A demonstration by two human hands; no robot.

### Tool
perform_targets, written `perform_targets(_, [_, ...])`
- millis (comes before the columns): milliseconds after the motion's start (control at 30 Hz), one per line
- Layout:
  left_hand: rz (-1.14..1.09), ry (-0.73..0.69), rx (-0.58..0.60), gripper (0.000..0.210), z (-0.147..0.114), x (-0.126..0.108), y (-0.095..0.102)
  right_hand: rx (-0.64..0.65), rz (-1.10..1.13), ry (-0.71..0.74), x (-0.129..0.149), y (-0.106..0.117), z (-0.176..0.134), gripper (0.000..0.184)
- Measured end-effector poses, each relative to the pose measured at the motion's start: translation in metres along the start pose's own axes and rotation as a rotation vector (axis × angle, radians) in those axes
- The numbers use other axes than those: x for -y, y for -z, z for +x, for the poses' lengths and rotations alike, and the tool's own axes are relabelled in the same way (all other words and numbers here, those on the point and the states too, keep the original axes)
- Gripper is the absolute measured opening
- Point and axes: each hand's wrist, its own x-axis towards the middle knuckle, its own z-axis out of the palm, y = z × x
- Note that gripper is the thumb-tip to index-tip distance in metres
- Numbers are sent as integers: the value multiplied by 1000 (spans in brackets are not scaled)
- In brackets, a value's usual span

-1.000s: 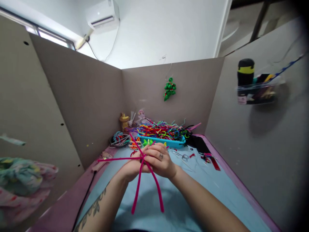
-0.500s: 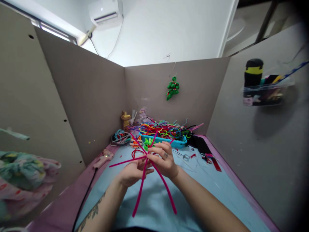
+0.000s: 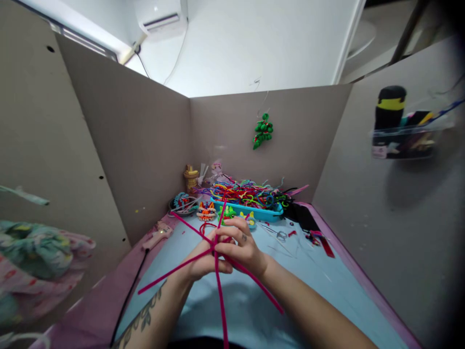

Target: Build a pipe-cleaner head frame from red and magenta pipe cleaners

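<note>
Several magenta pipe cleaners cross at one centre and spread outward like a star, held above the table. My left hand is closed on the crossing from behind and below, its fingers partly hidden. On the near side, my right hand pinches the same centre between thumb and fingers. One stem runs down toward me, one points lower left across my left wrist, and another passes along my right wrist. What sits exactly at the crossing is hidden by my fingertips.
A blue tray heaped with coloured pipe cleaners stands at the back. Small figures, one orange, one green, sit before it. Scissors lie to the right, a pink glue gun with black cord to the left. Partitions enclose the table.
The pipe cleaner star has turned in my hands, its stems now pointing in different directions. Both hands have shifted slightly left and still hold the centre.
</note>
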Motion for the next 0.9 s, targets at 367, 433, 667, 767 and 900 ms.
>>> perform_targets(367, [199,-51,-513,28,-1,22,8,-299,418,-816,-12,-1,14,4])
perform_targets(433, [475,-157,-700,22,2,14,8,-327,617,-1044,-18,-2,14,12])
perform_targets(667, [399,-193,-639,49,20,-3,-1,-345,752,-1165,-25,-9,13,17])
perform_targets(767, [197,-130,-544,37,31,4,-5,-298,770,-1160,-25,-10,15,18])
perform_targets(900, [-16,-161,-677,27,45,11,-4,-126,698,-1138,-27,-7,16,22])
